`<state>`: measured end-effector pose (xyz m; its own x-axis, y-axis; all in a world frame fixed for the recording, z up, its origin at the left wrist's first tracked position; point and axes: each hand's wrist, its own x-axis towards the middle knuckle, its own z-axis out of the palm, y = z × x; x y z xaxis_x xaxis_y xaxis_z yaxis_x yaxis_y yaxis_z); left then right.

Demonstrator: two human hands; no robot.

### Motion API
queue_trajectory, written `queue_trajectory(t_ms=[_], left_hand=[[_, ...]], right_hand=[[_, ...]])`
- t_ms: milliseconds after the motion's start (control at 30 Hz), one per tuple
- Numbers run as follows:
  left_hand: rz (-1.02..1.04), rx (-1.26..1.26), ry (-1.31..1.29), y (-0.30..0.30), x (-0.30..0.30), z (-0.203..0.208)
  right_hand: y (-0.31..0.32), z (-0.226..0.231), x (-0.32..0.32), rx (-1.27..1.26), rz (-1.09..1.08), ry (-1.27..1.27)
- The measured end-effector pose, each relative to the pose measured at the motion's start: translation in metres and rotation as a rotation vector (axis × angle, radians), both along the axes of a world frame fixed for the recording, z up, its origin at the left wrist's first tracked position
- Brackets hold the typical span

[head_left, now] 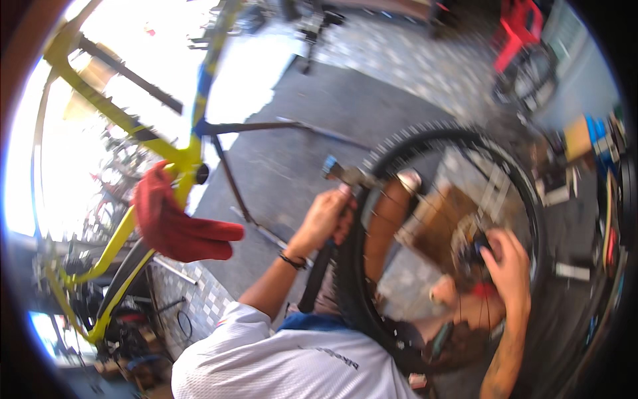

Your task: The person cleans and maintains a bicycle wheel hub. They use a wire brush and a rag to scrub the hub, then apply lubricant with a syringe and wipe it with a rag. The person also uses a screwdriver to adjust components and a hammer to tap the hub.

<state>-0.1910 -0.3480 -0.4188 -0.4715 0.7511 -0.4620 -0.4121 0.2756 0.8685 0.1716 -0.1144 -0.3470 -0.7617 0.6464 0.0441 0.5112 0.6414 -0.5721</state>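
Observation:
A hammer (359,177) with a metal head, one end bluish, is gripped in my left hand (325,216); its dark handle runs down below the fist. Beside it a bicycle wheel with a knobby black tire (353,266) stands upright in front of me, between my legs. My right hand (509,266) is at the wheel's middle, fingers curled round the dark hub (475,253), where a round metal disc shows. Motion blur hides the finer parts of the hub.
A yellow bicycle frame (106,100) hangs at the left, with a red glove (176,219) draped over it. Behind the spokes sits a cardboard box (442,223). A grey mat (319,93) covers part of the tiled floor. Farther back stands a red plastic chair (517,33).

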Motion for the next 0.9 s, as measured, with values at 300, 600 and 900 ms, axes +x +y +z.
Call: queue_trajectory(t_ms=[300, 600, 900], left_hand=[[0.155, 0.133, -0.079, -0.048, -0.027, 0.004], [0.196, 0.288, -0.126, -0.067, -0.028, 0.008], [0.258, 0.264, -0.139, -0.117, -0.025, 0.001]], right_hand=[[-0.147, -0.073, 0.077, 0.016, -0.624, -0.28], [-0.136, -0.104, 0.07, 0.013, -0.712, -0.169], [-0.101, -0.078, 0.1, 0.051, -0.583, -0.229]])
